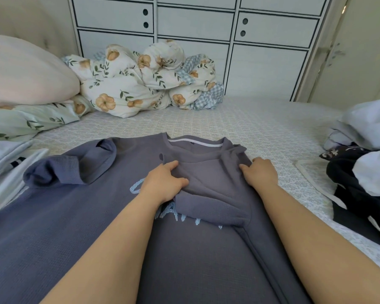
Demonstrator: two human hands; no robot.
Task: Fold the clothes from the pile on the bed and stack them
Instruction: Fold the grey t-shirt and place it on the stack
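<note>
A grey-blue waffle-knit T-shirt (79,216) lies front up on the bed, collar away from me, with pale lettering across the chest. Its right side and sleeve are folded inward over the front. My left hand (165,183) lies on the edge of that folded flap, fingers bent over the fabric. My right hand (260,172) presses on the fold line at the shirt's right shoulder, fingers curled on the cloth. The left sleeve (70,167) lies crumpled and spread outward. A pile of unfolded clothes (364,163), white and dark, sits at the right edge of the bed.
Folded pale garments (7,167) are stacked at the left edge. A floral duvet (145,80) is bunched at the head of the bed beside a white pillow (24,73). White cabinet drawers (195,25) stand behind. The patterned bedsheet (261,128) stretches beyond the collar.
</note>
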